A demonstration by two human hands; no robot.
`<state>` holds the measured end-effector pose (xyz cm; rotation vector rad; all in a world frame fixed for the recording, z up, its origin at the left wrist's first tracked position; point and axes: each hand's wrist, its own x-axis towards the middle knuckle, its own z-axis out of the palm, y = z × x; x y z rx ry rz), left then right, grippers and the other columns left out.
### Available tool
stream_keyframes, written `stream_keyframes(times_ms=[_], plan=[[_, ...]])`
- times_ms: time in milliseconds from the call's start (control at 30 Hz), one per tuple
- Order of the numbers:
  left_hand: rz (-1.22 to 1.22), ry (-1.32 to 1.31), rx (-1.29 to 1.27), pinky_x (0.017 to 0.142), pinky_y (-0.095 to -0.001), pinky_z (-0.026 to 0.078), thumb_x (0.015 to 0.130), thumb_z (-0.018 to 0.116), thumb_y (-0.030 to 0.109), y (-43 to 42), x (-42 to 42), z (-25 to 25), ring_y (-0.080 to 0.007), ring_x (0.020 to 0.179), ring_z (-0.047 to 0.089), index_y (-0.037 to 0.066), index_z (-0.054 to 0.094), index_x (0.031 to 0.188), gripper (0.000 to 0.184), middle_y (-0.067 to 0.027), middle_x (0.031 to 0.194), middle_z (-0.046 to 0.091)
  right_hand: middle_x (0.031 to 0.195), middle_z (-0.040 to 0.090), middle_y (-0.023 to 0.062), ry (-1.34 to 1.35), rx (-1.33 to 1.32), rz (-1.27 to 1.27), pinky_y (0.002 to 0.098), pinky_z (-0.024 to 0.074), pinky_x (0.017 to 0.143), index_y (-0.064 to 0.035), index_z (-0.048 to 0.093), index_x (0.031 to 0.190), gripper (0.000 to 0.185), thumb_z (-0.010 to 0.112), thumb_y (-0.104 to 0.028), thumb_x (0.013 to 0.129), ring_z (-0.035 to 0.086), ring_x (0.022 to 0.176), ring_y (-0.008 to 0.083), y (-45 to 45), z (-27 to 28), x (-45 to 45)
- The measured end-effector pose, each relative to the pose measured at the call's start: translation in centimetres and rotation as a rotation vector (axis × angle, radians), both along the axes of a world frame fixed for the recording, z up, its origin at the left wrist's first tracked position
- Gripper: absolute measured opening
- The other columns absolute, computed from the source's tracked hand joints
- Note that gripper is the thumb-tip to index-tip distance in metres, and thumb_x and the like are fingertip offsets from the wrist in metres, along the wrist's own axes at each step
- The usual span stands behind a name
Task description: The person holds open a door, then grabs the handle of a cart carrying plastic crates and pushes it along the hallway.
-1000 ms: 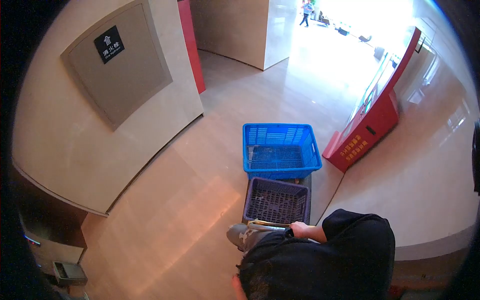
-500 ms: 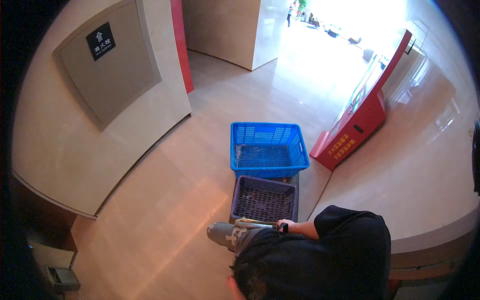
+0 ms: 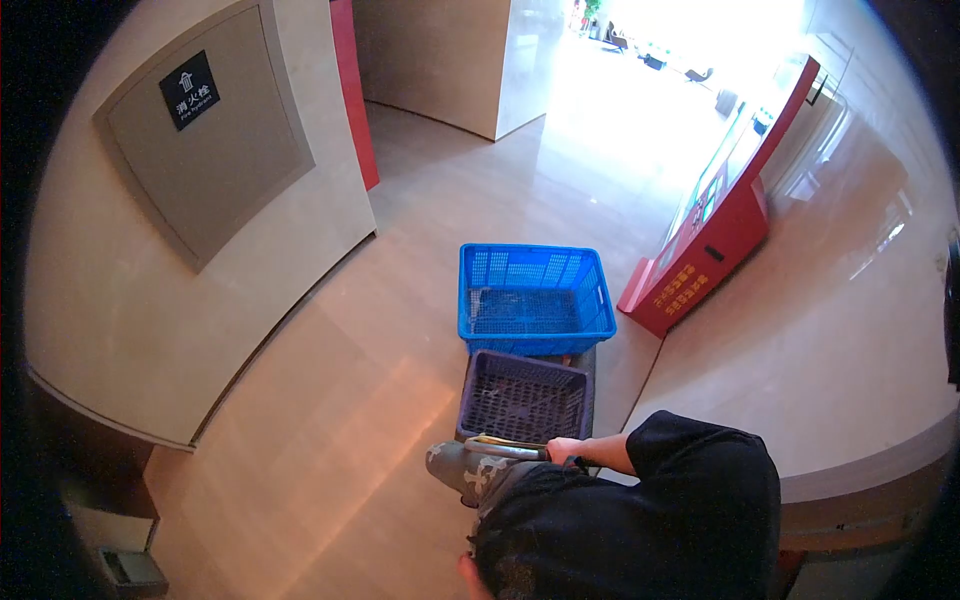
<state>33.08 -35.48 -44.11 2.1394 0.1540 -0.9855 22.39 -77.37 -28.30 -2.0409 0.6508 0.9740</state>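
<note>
My right hand (image 3: 565,450) is wrapped round the metal push handle (image 3: 515,453) of a trolley, just in front of my body. On the trolley sits a dark purple slotted plastic crate (image 3: 524,405), close to the handle. A larger blue plastic crate (image 3: 535,342) stands beyond it, with mesh sides and nothing inside. Much of the trolley's bed (image 3: 583,364) is covered by the crates. Low at my left side, my left hand (image 3: 467,575) shows only in part, apart from the trolley; its fingers cannot be made out.
A red kiosk (image 3: 705,240) stands along the right wall, close ahead of the crates. On the left, a wall bears a fire hydrant panel (image 3: 210,150). A wall corner (image 3: 497,130) juts out farther ahead, and chairs (image 3: 697,75) stand in the bright area beyond.
The left wall's panel and the kiosk have shifted slightly in view. My right hand still grips the handle, more of which now shows. My leg in patterned trousers has moved a little.
</note>
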Motion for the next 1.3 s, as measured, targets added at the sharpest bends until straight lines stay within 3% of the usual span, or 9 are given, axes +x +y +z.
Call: stream_keyframes(times_ms=[133, 333, 633, 800, 900, 1000, 1100, 1200, 1300], plan=[[0.043, 0.020, -0.006, 0.055, -0.0340, 0.042, 0.077, 0.054, 0.020, 0.3, 1.0, -0.1, -0.0209, 0.061, 0.054, 0.001, 0.066, 0.083, 0.023, -0.0094, 0.068, 0.057, 0.077, 0.066, 0.0184, -0.099, -0.135, 0.076, 0.0451, 0.0488, 0.064, -0.0049, 0.068, 0.077, 0.019, 0.059, -0.019, 0.070, 0.065, 0.072, 0.0349, 0.4, -0.7, 2.1], [0.166, 0.051, -0.048, 0.053, -0.0328, 0.041, 0.077, 0.054, 0.020, 0.8, 1.5, -0.4, -0.0191, 0.059, 0.053, 0.000, 0.065, 0.082, 0.024, -0.0086, 0.065, 0.057, 0.079, 0.065, 0.0225, -0.240, -0.063, -0.071, 0.0436, 0.0499, 0.068, 0.0013, 0.065, 0.076, 0.025, 0.062, -0.021, 0.066, 0.065, 0.077, 0.0337, 1.0, 1.6, 7.7], [0.157, 0.031, -0.043, 0.053, -0.0332, 0.042, 0.079, 0.052, 0.021, 0.8, -0.2, 7.1, -0.0203, 0.059, 0.056, -0.001, 0.067, 0.084, 0.027, -0.0110, 0.064, 0.059, 0.072, 0.066, 0.0187, -0.353, -0.150, -0.381, 0.0392, 0.0523, 0.068, -0.0004, 0.068, 0.079, 0.028, 0.068, -0.023, 0.062, 0.067, 0.071, 0.0299, 2.3, -1.5, 19.1], [0.128, -0.003, 0.077, 0.064, -0.0372, 0.047, 0.079, 0.050, 0.025, 3.9, -3.7, -0.9, -0.0246, 0.068, 0.060, -0.001, 0.068, 0.091, 0.033, -0.0155, 0.071, 0.063, 0.082, 0.067, 0.0222, -0.241, -0.080, -0.395, 0.0390, 0.0522, 0.072, 0.0035, 0.068, 0.081, 0.038, 0.070, -0.027, 0.059, 0.067, 0.083, 0.0311, 0.7, -1.9, 23.7], [0.345, 0.171, -0.042, 0.071, -0.0376, 0.046, 0.079, 0.050, 0.027, 4.6, -4.8, 0.0, -0.0258, 0.077, 0.061, -0.001, 0.068, 0.092, 0.035, -0.0164, 0.082, 0.065, 0.062, 0.065, 0.0149, -0.304, -0.042, -0.436, 0.0356, 0.0524, 0.063, 0.0040, 0.066, 0.064, 0.028, 0.068, -0.024, 0.061, 0.066, 0.062, 0.0249, 0.8, -1.1, 24.3], [0.031, -0.022, 0.095, 0.075, -0.0378, 0.046, 0.079, 0.050, 0.028, 3.0, -4.6, 4.5, -0.0272, 0.082, 0.061, -0.001, 0.067, 0.092, 0.037, -0.0167, 0.088, 0.065, 0.054, 0.062, 0.0111, -0.357, -0.019, -0.461, 0.0338, 0.0514, 0.058, 0.0031, 0.065, 0.057, 0.026, 0.067, -0.023, 0.062, 0.064, 0.053, 0.0217, 1.1, -0.1, 23.7], [0.147, 0.048, 0.131, 0.077, -0.0392, 0.045, 0.079, 0.049, 0.029, 2.2, -4.5, 4.2, -0.0292, 0.082, 0.062, -0.002, 0.065, 0.094, 0.038, -0.0171, 0.086, 0.065, 0.054, 0.061, 0.0104, -0.339, -0.048, -0.421, 0.0333, 0.0506, 0.056, 0.0031, 0.064, 0.057, 0.026, 0.066, -0.021, 0.064, 0.062, 0.051, 0.0202, 1.2, -0.4, 23.0], [0.020, -0.113, 0.054, 0.078, -0.0387, 0.045, 0.080, 0.050, 0.026, 3.5, -4.4, -0.4, -0.0290, 0.082, 0.061, -0.003, 0.065, 0.092, 0.035, -0.0179, 0.083, 0.066, 0.055, 0.061, 0.0103, -0.334, -0.047, -0.425, 0.0340, 0.0501, 0.055, 0.0033, 0.064, 0.062, 0.024, 0.067, -0.021, 0.065, 0.061, 0.050, 0.0197, 1.6, -0.7, 22.4], [0.126, -0.013, 0.050, 0.064, -0.0363, 0.046, 0.081, 0.050, 0.023, 2.5, -2.7, 1.8, -0.0237, 0.068, 0.058, -0.002, 0.065, 0.090, 0.030, -0.0141, 0.073, 0.063, 0.056, 0.061, 0.0106, -0.332, -0.035, -0.432, 0.0346, 0.0498, 0.054, 0.0031, 0.065, 0.067, 0.024, 0.068, -0.020, 0.066, 0.061, 0.050, 0.0198, 1.9, -1.0, 22.1]])
